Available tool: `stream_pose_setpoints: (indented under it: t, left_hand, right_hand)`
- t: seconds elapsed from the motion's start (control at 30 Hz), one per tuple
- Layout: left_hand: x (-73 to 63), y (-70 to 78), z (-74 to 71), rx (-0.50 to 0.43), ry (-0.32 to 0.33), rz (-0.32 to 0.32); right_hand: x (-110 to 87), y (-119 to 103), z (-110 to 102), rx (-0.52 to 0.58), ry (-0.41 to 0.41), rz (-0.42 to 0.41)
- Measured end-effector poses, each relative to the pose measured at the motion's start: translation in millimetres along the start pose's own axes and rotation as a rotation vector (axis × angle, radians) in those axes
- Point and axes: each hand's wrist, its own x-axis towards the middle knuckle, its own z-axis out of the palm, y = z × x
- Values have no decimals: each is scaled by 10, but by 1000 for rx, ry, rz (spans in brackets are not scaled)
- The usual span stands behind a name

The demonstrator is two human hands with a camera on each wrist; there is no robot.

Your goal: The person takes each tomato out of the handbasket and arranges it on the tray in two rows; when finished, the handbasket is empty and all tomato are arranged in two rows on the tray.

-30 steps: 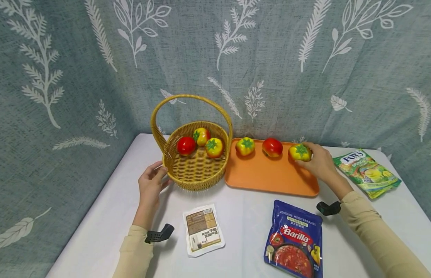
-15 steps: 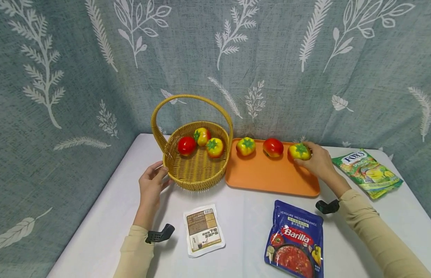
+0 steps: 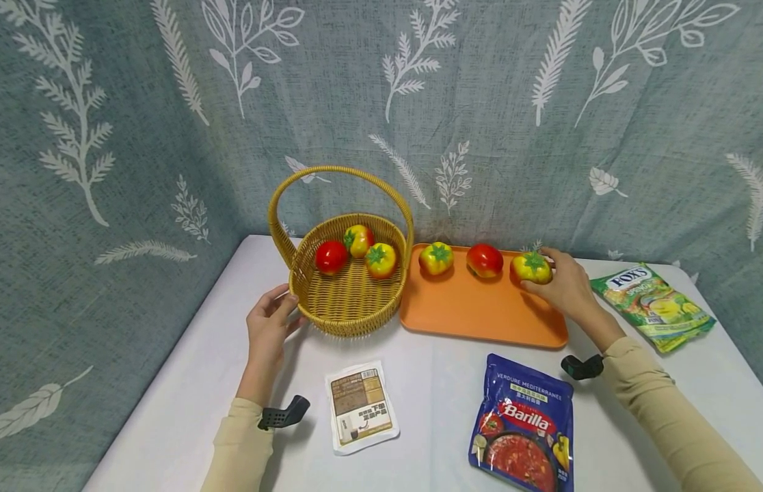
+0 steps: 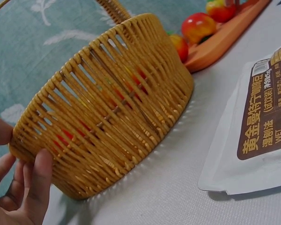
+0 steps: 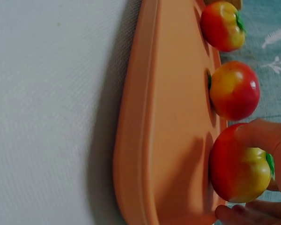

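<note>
A round wicker basket (image 3: 351,311) with a tall handle stands at the back left, with 3 red-and-yellow tomatoes inside. My left hand (image 3: 271,326) holds its left side near the rim; in the left wrist view the thumb (image 4: 42,171) lies against the weave. To the right of the basket lies an orange tray (image 3: 480,314) bearing a row of tomatoes along its back edge. There my right hand (image 3: 569,287) grips the rightmost tomato (image 3: 532,268), thumb on one side and fingers on the other. This tomato is yellow around a green star-shaped top and seems to rest on the tray.
A white-and-brown packet (image 3: 362,408) lies in front of the basket, and a blue Barilla pouch (image 3: 521,427) before the tray. Right of the tray is a green Fox's bag (image 3: 653,307). A patterned curtain (image 3: 381,102) rises directly behind the table.
</note>
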Motion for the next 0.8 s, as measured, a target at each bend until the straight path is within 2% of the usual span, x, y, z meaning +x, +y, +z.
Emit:
stream_pose_setpoints:
  t: [0.57,0.8]
  left_hand:
    - [6,-9,-10,-5,-1,19]
    - [-12,12,-14,-11,-11,16]
  right_hand:
    - [-75,-50,-99,-22,-5,-27]
    - [-129,-126,-144,-29,44,-100]
